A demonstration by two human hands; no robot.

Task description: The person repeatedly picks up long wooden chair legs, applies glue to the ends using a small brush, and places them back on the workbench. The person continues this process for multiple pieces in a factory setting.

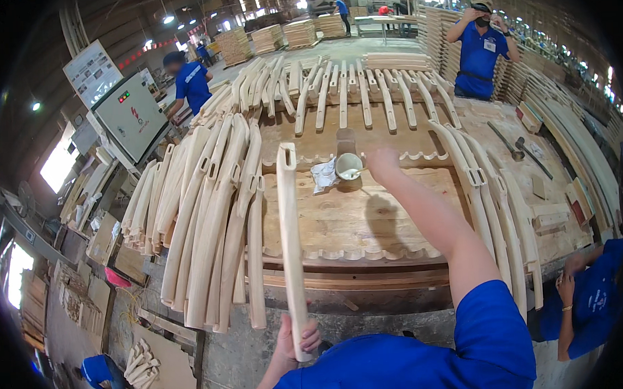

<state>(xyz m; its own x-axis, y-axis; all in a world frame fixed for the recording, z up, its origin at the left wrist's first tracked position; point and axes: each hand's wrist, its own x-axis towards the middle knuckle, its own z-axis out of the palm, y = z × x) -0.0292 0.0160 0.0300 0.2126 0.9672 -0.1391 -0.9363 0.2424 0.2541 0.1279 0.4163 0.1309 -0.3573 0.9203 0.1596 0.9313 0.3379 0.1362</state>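
A: where's that wooden bar (291,250) and how's the grip?
B: left hand (299,339) clenched round its low end, slotted end up over the surface (333,224); right hand (383,164) blurred by the stick (358,171) in the cup (347,159), can't tell; I'd steady the bar, wipe excess off first
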